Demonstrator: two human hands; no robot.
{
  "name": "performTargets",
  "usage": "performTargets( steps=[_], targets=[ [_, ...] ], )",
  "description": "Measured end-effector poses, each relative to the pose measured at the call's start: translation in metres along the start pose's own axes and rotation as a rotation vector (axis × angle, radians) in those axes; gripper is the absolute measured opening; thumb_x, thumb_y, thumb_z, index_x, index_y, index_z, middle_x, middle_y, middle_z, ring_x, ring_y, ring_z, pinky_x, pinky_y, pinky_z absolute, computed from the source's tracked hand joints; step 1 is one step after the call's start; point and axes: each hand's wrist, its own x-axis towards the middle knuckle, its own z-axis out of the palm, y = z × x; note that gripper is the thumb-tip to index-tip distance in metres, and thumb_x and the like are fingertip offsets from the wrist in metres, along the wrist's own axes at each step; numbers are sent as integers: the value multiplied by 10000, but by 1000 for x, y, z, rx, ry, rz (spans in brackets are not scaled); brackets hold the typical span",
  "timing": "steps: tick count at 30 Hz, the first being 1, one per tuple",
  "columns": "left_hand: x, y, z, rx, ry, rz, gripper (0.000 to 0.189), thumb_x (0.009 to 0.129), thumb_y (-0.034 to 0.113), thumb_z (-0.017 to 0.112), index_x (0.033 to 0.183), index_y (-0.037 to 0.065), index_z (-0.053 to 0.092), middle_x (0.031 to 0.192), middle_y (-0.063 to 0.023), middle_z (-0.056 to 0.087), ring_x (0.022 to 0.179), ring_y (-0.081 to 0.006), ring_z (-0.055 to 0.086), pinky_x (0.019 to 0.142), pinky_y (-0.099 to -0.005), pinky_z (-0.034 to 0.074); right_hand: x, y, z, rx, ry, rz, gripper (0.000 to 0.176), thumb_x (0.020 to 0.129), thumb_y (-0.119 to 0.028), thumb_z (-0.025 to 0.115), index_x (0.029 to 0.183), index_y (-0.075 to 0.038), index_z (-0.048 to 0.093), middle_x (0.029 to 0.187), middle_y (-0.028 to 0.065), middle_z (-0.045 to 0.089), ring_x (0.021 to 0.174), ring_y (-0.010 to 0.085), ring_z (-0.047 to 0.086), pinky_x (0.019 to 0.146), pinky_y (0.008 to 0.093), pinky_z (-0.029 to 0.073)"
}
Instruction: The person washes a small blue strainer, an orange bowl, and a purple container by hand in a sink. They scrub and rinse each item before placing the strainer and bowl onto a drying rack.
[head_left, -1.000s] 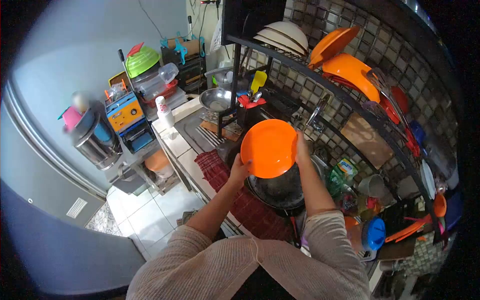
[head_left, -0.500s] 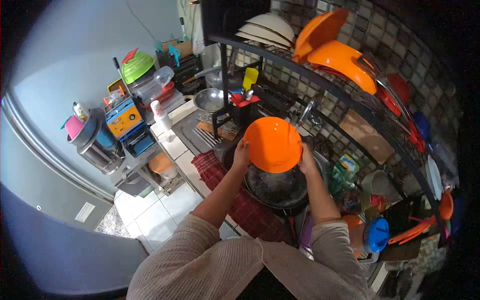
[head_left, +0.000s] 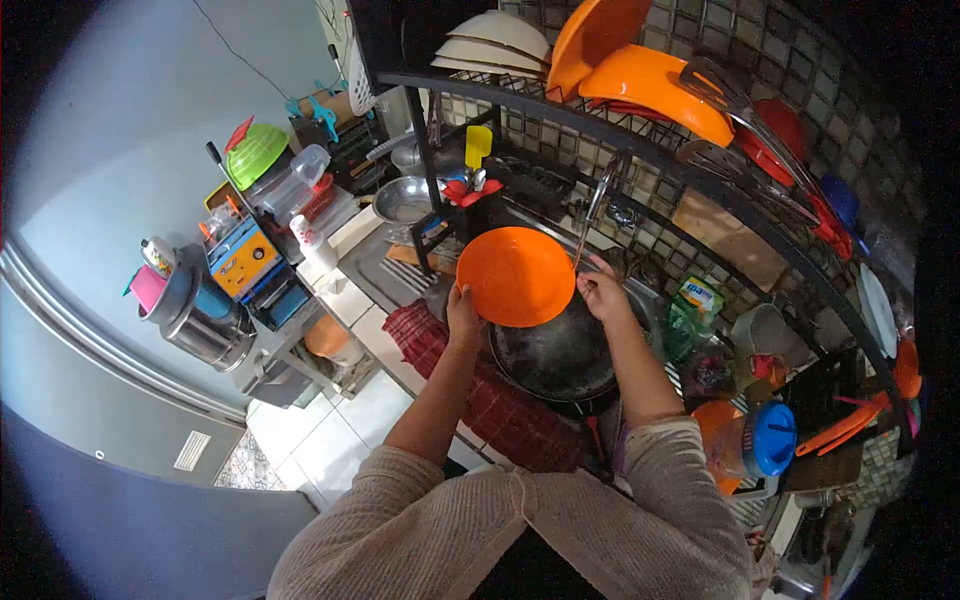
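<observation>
An orange plate [head_left: 516, 277] is held over the sink, its broad face toward the camera. My left hand [head_left: 464, 312] grips its lower left rim, with the fingers behind it. At the plate's right edge is my right hand [head_left: 604, 290], its fingers partly spread near the thin stream of water from the faucet [head_left: 601, 190]; whether it touches the rim is hard to tell. Beneath the plate a large dark pan [head_left: 555, 365] sits in the sink. A red checkered cloth [head_left: 480, 400] lies along the counter's front edge.
Above the sink stands a black dish rack [head_left: 600, 135] with white bowls [head_left: 490, 45], orange dishes and utensils. Right of the sink are a green bottle [head_left: 685, 325] and a blue-lidded container [head_left: 772, 440]. A metal bowl [head_left: 405, 200] and white cup [head_left: 318, 250] stand left.
The plate has shifted left relative to the sink. My right hand has loosened from its rim and its fingers have spread. Water now shows running from the faucet. The camera view has shifted.
</observation>
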Motion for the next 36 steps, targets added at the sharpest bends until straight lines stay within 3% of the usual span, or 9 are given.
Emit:
performTargets(
  steps=[12,14,20,23,27,29,33,35,36],
  targets=[
    [-9,9,-1,72,49,-74,390,983,209,388,1359,111,361,1273,-96,489,1071,-247,565,789,-379,536,-8,-1,10,30,90,-32,563,752,72,573,1225,-113,331,752,65,490,613,179,515,741,348,500],
    [-3,0,-5,20,43,-14,371,969,267,425,1310,122,423,1134,-55,568,890,-173,618,633,-286,530,-6,-2,8,30,85,-26,567,742,84,581,1212,-117,337,756,65,484,607,178,507,732,351,499],
    [-8,6,0,57,92,-32,381,966,262,438,1317,116,415,1158,-58,562,935,-180,613,668,-300,537,-6,1,14,11,70,-2,561,744,100,544,1210,-122,326,756,66,465,608,173,492,675,333,497],
    [-9,5,0,13,-60,24,387,966,262,441,1319,106,410,1141,-61,567,843,-163,624,591,-281,520,-1,5,11,-18,51,-40,501,763,78,543,1189,-108,355,753,66,461,611,167,489,610,318,490],
    [3,-9,1,16,-71,-1,378,970,243,436,1315,92,410,1097,-63,575,691,-137,606,489,-266,464,15,6,1,14,-51,-76,247,800,37,541,1024,-48,483,769,78,488,597,161,498,560,311,478],
    [5,-15,13,-7,72,-2,343,974,216,423,1291,85,425,1066,-66,575,680,-136,602,482,-257,459,15,5,5,33,-76,-47,157,813,22,541,958,-34,523,780,80,498,601,159,504,556,311,475],
    [8,-26,14,93,-55,-20,307,973,190,420,1263,89,434,1080,-75,571,824,-166,624,560,-268,510,16,10,24,-138,-166,-55,117,826,2,555,936,-36,558,765,41,518,610,148,519,610,283,491],
    [18,-44,20,90,58,-83,328,958,169,447,1276,98,407,1189,-82,532,979,-257,604,694,-394,560,17,12,36,-160,-167,-40,94,837,-10,555,925,-40,573,763,37,521,585,144,513,583,276,494],
    [20,-47,26,96,58,-85,328,958,169,447,1276,98,407,1189,-82,532,979,-257,604,694,-394,560,17,12,41,-186,-195,-38,119,826,-5,565,941,-35,575,756,31,524,578,143,517,577,260,495]
  ],
)
